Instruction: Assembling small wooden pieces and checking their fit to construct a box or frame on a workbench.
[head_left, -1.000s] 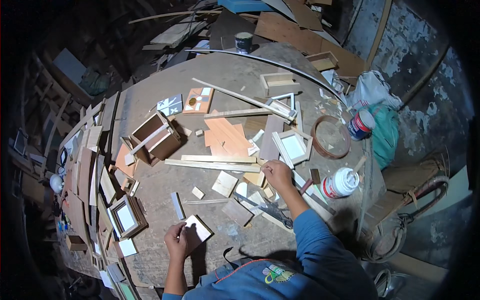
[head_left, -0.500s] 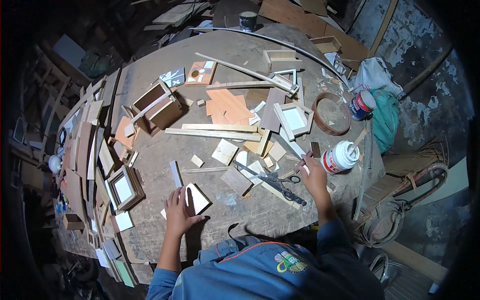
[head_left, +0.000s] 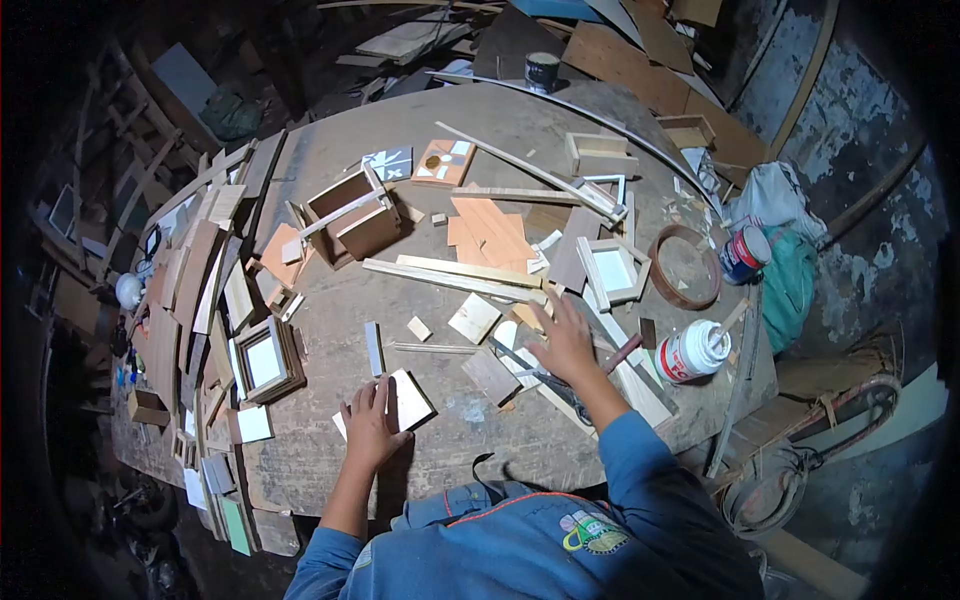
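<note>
My left hand (head_left: 373, 430) rests on a small pale wooden board (head_left: 411, 401) near the front of the table, fingers stretched over it. My right hand (head_left: 568, 350) is open, fingers spread, above the wood scraps at centre right; nothing shows in its grip. Dark scissors (head_left: 541, 375) lie partly hidden beneath this hand and wrist. A reddish-brown stick (head_left: 623, 354) lies right of the wrist. Farther right stands a white tub (head_left: 690, 352) with a flat wooden stick in it. Square wood pieces (head_left: 474, 317) and a greyish-brown block (head_left: 490, 376) lie left of my right hand.
A wooden box (head_left: 352, 215), long strips (head_left: 455, 280) and small frames (head_left: 612, 270) cover the table's middle. A round wooden hoop (head_left: 684, 268) and a dark blue can (head_left: 745, 252) are at right. Stacked boards (head_left: 190, 290) line the left edge.
My right hand has moved left and away from the white tub, its fingers opening out over the scraps. The left hand stays on the board. The whole view has shifted slightly.
</note>
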